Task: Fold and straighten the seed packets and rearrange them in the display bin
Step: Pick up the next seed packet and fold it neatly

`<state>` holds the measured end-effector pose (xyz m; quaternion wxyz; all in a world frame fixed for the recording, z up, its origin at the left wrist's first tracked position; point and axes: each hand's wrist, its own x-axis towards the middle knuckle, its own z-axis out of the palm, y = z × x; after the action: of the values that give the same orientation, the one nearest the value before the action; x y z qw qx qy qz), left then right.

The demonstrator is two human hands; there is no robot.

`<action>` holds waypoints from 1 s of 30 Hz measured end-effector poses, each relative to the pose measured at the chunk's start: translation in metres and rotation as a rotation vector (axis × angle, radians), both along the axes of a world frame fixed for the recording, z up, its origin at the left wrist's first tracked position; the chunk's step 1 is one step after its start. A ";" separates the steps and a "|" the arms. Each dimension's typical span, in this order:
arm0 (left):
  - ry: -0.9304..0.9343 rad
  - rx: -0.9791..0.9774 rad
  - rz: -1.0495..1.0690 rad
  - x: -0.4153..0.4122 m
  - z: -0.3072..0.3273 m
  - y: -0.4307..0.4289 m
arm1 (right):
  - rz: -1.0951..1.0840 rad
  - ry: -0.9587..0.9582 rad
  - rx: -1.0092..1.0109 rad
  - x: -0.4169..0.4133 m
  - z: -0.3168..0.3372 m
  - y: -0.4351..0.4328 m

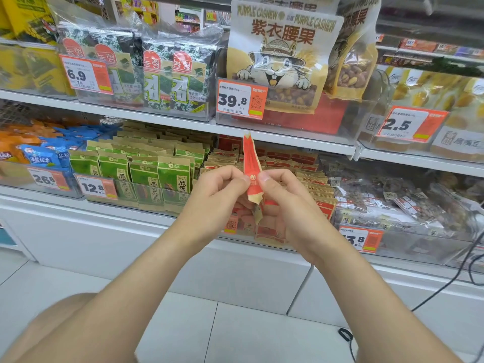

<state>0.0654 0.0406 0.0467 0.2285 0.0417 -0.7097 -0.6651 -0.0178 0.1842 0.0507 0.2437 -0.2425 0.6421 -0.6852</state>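
Shop shelves [157, 117] behind, packed with snack bags [275, 61]. Red seed packet [250, 163] upright, folded narrow, in front of the display bin [264, 238] of red packets. Clamped on its lower half: left grip [217, 195] and right grip [285, 203].

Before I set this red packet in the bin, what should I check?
1. Grip: ok, left hand and right hand both pinch the red packet.
2. Packet straight: not ok, it is creased lengthwise, bottom edge curled.
3. Matching bin: ok, other red packets lie right behind it.
4. Free slot at the front: cannot tell, hands hide it.
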 end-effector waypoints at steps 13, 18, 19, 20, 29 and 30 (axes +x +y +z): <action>-0.132 -0.120 0.160 -0.005 -0.013 -0.007 | -0.331 0.505 0.206 -0.011 -0.009 0.003; -0.158 -0.036 0.153 -0.007 -0.014 -0.010 | -0.266 0.284 0.108 -0.012 -0.002 0.004; -0.155 -0.026 0.160 -0.007 -0.015 -0.010 | -0.247 0.241 0.094 -0.011 -0.002 0.005; -0.147 -0.010 0.171 -0.007 -0.015 -0.010 | -0.225 0.203 0.086 -0.010 -0.001 0.006; -0.110 0.040 0.278 -0.011 -0.020 -0.014 | -0.099 0.069 0.041 -0.003 0.007 0.010; -0.111 0.015 0.294 -0.011 -0.021 -0.015 | -0.085 0.054 0.025 -0.002 0.009 0.011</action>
<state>0.0548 0.0258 0.0260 0.2833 0.1836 -0.7027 -0.6263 -0.0203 0.1949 0.0598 0.1999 -0.2303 0.6668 -0.6800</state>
